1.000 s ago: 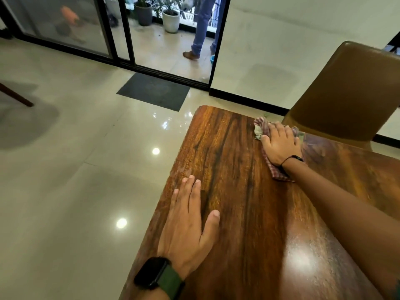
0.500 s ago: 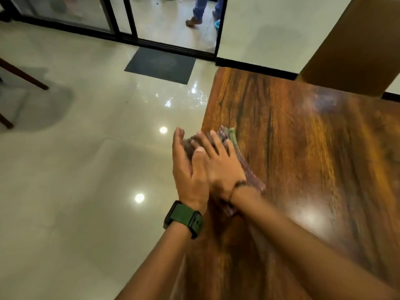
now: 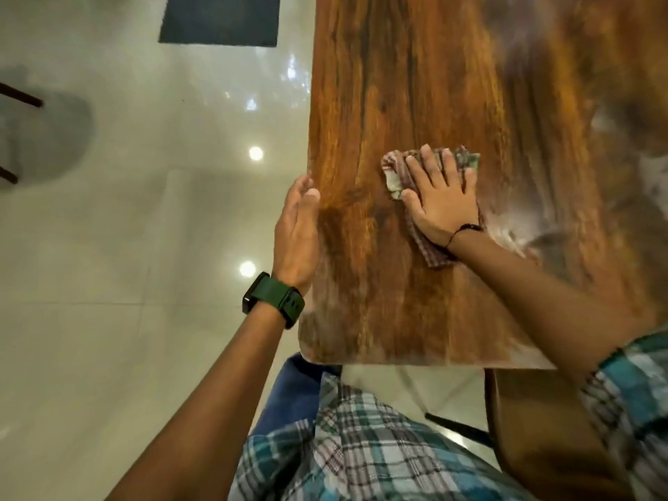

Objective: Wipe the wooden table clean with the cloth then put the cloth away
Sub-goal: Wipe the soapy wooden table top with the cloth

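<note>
Head view shows your wooden table [image 3: 415,85] filling twelve to three o'clock. Your left hand [image 3: 294,229] stands on edge against its nine o'clock side, fingers straight and together, holding nothing. Your right hand [image 3: 442,204] lies flat at centre, fingers spread, pressing the checked cloth [image 3: 466,159]. That cloth looks light, soft and limp; you'd best gather it by the bunched folds at its twelve o'clock end.

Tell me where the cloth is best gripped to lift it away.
Judging by its pose, pinch the bunched far end of the checked cloth from above; it rises off the wooden table past the right hand, which presses the rest flat.
</note>
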`<state>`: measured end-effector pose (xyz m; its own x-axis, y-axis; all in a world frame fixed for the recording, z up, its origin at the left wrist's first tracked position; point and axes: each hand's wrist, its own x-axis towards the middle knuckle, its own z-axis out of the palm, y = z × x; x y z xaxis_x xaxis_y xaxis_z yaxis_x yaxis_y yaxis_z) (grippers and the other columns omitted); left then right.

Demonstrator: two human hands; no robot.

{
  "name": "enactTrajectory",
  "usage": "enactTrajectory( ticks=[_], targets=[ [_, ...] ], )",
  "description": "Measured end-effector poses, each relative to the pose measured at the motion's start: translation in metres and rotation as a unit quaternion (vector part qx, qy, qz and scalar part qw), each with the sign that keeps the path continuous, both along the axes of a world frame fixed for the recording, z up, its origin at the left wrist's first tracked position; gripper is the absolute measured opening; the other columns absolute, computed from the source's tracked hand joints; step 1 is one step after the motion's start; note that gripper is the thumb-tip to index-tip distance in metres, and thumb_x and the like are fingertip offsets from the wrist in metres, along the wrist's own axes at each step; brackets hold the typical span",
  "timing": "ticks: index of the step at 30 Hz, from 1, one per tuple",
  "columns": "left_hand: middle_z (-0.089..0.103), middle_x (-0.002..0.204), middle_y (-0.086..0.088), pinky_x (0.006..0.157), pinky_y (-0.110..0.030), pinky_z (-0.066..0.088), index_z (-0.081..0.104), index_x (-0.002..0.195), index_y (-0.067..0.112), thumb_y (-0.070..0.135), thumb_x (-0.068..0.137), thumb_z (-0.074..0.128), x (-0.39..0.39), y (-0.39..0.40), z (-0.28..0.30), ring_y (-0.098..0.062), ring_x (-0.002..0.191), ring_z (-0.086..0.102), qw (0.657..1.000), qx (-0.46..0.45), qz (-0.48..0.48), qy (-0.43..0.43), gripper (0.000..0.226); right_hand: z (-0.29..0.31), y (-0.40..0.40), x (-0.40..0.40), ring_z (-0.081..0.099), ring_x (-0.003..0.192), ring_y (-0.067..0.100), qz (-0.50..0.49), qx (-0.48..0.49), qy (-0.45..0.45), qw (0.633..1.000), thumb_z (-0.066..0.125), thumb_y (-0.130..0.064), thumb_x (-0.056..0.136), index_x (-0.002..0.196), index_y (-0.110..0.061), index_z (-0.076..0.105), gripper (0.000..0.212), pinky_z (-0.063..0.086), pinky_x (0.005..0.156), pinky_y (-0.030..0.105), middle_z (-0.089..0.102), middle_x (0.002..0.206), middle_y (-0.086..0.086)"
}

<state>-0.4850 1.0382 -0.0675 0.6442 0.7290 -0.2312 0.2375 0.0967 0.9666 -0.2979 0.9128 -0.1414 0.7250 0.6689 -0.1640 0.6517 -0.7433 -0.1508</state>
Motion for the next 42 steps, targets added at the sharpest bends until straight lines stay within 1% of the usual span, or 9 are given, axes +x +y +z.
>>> enactTrajectory(
  ticks=[4,10,14,20,24,27,32,36,42],
  targets=[
    [0.050,0.108,0.023,0.066,0.001,0.038,0.042,0.124,0.028,0.046,0.086,0.036,-0.026,-0.026,-0.001,0.018,0.091,0.047,1.000,-0.021,0.009,0.014,0.043,0.004,0.018,-0.089,-0.013,0.145,0.028,-0.009,0.001,0.004,1.000,0.021,-0.048,0.099,0.151,-0.028,0.003,0.059,-0.007,0.112,0.059,-0.009,0.159,-0.001],
    [0.050,0.124,0.009,0.085,-0.010,0.041,0.039,0.135,0.020,0.030,0.098,0.035,-0.050,-0.053,-0.005,0.002,0.106,0.050,0.999,-0.017,0.014,0.026,0.039,0.010,0.011,-0.217,-0.017,0.144,0.029,0.208,-0.050,0.011,0.977,0.027,-0.048,0.098,0.151,-0.027,0.006,0.061,-0.002,0.113,0.061,-0.006,0.160,-0.001],
    [0.047,0.137,-0.001,0.101,-0.031,0.038,0.042,0.135,0.021,0.035,0.097,0.034,-0.053,-0.073,-0.007,-0.016,0.123,0.046,0.998,0.032,-0.027,0.044,0.041,0.006,-0.040,-0.168,-0.009,0.146,0.023,0.165,0.019,0.036,0.985,0.022,-0.043,0.099,0.151,-0.029,0.012,0.055,-0.005,0.114,0.057,0.000,0.160,-0.005],
    [0.041,0.142,0.006,0.106,-0.035,0.032,0.036,0.138,0.029,0.049,0.088,0.035,-0.056,-0.108,-0.005,-0.010,0.125,0.040,0.995,0.018,-0.072,0.065,0.054,0.004,-0.170,-0.039,-0.006,0.146,0.022,-0.110,0.026,0.006,0.994,0.022,-0.043,0.097,0.151,-0.030,0.010,0.056,-0.004,0.114,0.054,-0.002,0.160,-0.004],
    [0.038,0.144,0.003,0.103,-0.028,0.030,0.034,0.140,0.023,0.031,0.099,0.034,-0.060,-0.125,-0.008,-0.006,0.123,0.036,0.992,0.037,-0.092,0.074,0.043,0.005,-0.204,-0.014,-0.008,0.146,0.023,-0.223,0.014,-0.012,0.975,0.025,-0.044,0.099,0.151,-0.028,0.010,0.057,-0.001,0.115,0.054,-0.004,0.160,-0.003],
    [0.038,0.141,0.007,0.102,-0.025,0.028,0.035,0.140,0.023,0.032,0.098,0.035,-0.056,-0.137,-0.012,-0.005,0.123,0.035,0.991,0.047,-0.099,0.081,0.043,0.006,-0.176,-0.037,-0.011,0.145,0.028,-0.218,0.008,-0.018,0.976,0.023,-0.049,0.098,0.152,-0.024,0.007,0.061,-0.003,0.115,0.056,-0.008,0.159,0.002],
    [0.036,0.145,0.000,0.110,-0.044,0.030,0.038,0.137,0.026,0.048,0.090,0.038,-0.024,-0.158,-0.022,-0.017,0.130,0.037,0.986,0.034,-0.136,0.090,0.052,0.005,-0.125,-0.116,-0.011,0.145,0.028,-0.065,0.011,-0.002,0.998,0.026,-0.048,0.098,0.151,-0.026,0.006,0.061,-0.005,0.114,0.057,-0.007,0.159,0.001],
    [0.032,0.149,0.001,0.108,-0.031,0.025,0.036,0.139,0.023,0.029,0.099,0.034,0.006,-0.181,-0.023,-0.016,0.132,0.033,0.980,0.078,-0.167,0.077,0.041,0.005,-0.139,-0.109,-0.008,0.146,0.023,0.002,0.026,0.008,1.000,0.027,-0.043,0.100,0.150,-0.029,0.013,0.054,-0.004,0.113,0.055,-0.001,0.160,-0.004],
    [0.028,0.150,-0.005,0.113,-0.045,0.022,0.030,0.141,0.020,0.033,0.098,0.034,0.054,-0.204,-0.028,-0.024,0.135,0.030,0.952,0.131,-0.247,0.122,0.045,0.006,-0.226,-0.040,-0.013,0.145,0.018,-0.104,0.026,0.023,0.994,0.021,-0.047,0.099,0.151,-0.033,0.007,0.055,-0.007,0.115,0.051,-0.007,0.158,-0.010]
  ],
)
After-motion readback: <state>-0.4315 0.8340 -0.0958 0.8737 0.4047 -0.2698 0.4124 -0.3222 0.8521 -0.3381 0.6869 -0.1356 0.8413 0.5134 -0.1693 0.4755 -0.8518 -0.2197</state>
